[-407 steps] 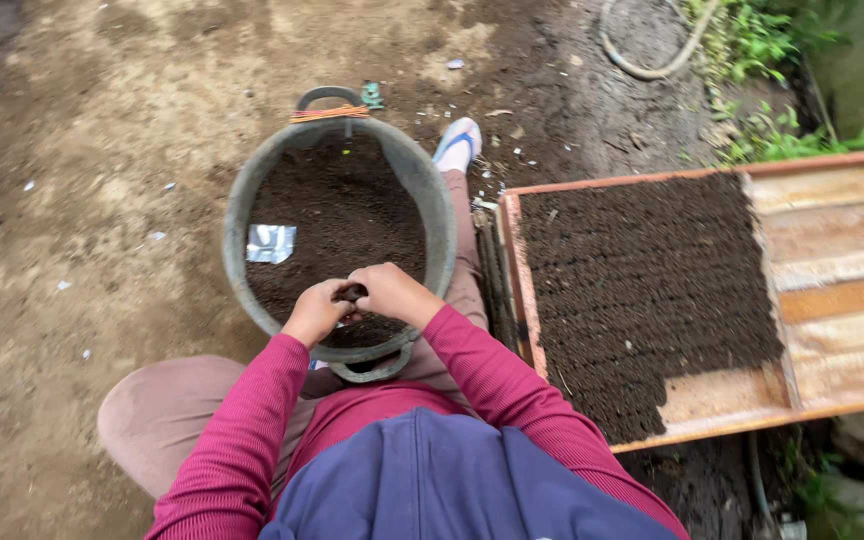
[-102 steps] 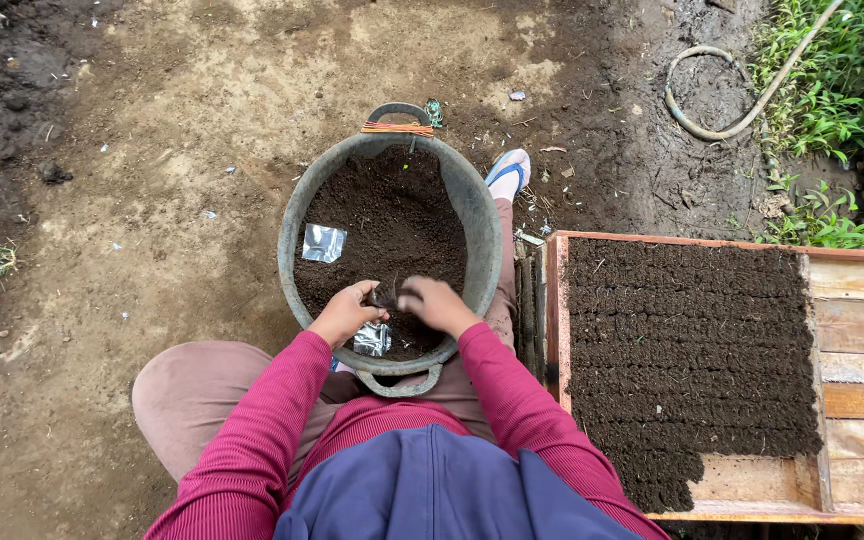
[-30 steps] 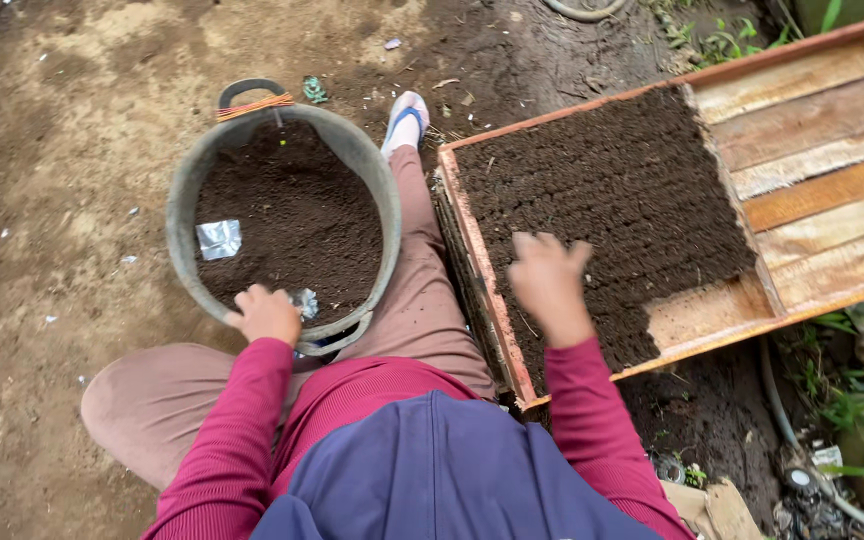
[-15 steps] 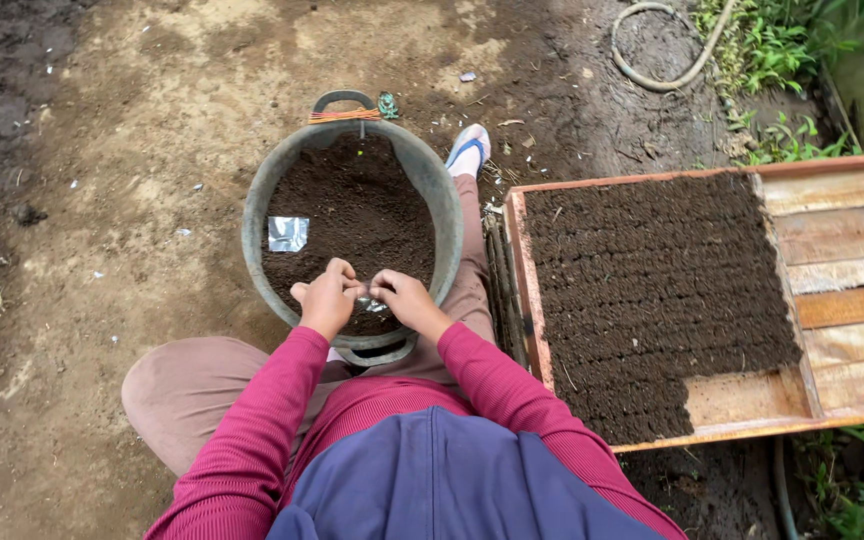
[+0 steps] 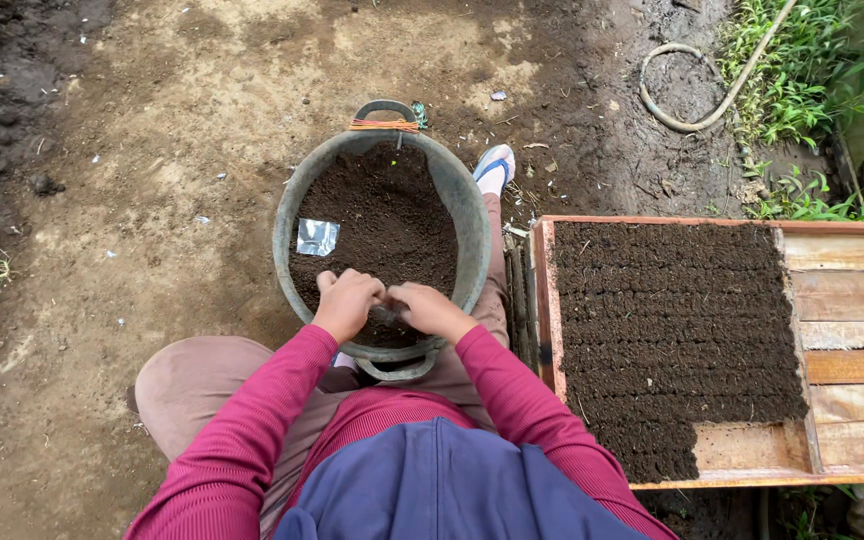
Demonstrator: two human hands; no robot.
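Over the near rim of the round grey soil-filled tub point(image 5: 292, 215), left hand point(image 5: 347, 303) and right hand point(image 5: 430, 308) pinch a small, mostly hidden item together, fingers curled, while a square silvery packet point(image 5: 317, 237) lies on the soil.

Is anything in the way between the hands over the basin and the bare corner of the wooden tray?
Nothing visible blocks it. Both hands meet over the soil in the grey basin. Between them and the wooden tray are only the basin's rim and the person's right knee, both low.
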